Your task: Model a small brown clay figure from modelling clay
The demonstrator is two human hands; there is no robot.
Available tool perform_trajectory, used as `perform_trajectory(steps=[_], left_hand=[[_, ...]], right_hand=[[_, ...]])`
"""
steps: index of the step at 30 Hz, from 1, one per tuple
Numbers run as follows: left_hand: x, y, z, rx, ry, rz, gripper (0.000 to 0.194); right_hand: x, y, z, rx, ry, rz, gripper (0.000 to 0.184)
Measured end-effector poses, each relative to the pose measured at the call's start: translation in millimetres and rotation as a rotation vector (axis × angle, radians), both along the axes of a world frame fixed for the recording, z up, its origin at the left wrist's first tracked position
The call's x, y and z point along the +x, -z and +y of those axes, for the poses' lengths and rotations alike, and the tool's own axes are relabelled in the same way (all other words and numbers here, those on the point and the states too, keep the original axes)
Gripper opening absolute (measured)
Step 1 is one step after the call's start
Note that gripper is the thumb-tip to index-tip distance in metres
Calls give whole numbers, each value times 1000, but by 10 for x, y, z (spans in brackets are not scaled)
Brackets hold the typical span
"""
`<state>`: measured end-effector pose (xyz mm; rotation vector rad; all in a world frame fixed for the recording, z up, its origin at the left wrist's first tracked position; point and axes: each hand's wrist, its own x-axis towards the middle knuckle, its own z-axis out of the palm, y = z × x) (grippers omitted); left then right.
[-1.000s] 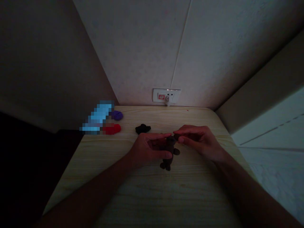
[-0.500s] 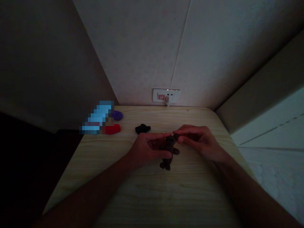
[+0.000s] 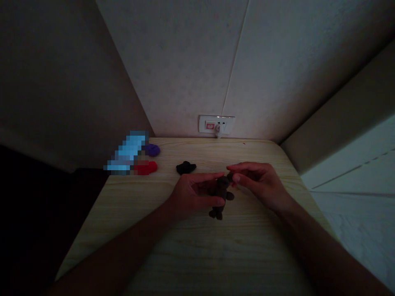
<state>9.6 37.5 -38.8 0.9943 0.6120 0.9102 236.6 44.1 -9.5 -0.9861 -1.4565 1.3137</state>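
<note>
A small dark brown clay figure (image 3: 221,205), with a round head, a stubby arm and two feet, is held upright over the table. My left hand (image 3: 193,193) is closed around its left side, thumb across the body and fingers behind. My right hand (image 3: 259,181) pinches a small brown clay piece (image 3: 230,176) between thumb and fingertips, against the right side of the figure's head. Whether that piece is joined to the head, I cannot tell. Beyond my left hand lies a black clay lump (image 3: 185,167).
On the pale wooden table (image 3: 197,246), a red clay piece (image 3: 147,167) and a purple clay lump (image 3: 153,150) lie at the back left beside a pixelated bright blue object (image 3: 129,150). A wall socket (image 3: 217,124) with a plug sits behind the table's back edge.
Both hands and the clay figure stay almost in place. The right fingertips have shifted slightly around the small piece, covering more of it at the head.
</note>
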Motion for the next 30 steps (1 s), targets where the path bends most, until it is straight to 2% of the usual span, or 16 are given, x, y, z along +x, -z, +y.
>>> perform_trajectory(steps=[3,8,13,21,30], left_hand=[[3,8,-2,39,-4,2,68],[4,3,-5,128,-30,37,65],[-6,6,-15,154,-59,80,62],[3,-18,-19,145,-48,76,62],[-2,22,-11,178,-61,89,62]], right_hand=[[-11,23,20,-67,16,55,26],[3,30,34,-112,-8,58,21],[11,31,29,-141,8,36,25],[15,48,30,-148,-23,56,20],[9,32,30,-152,-31,64,20]])
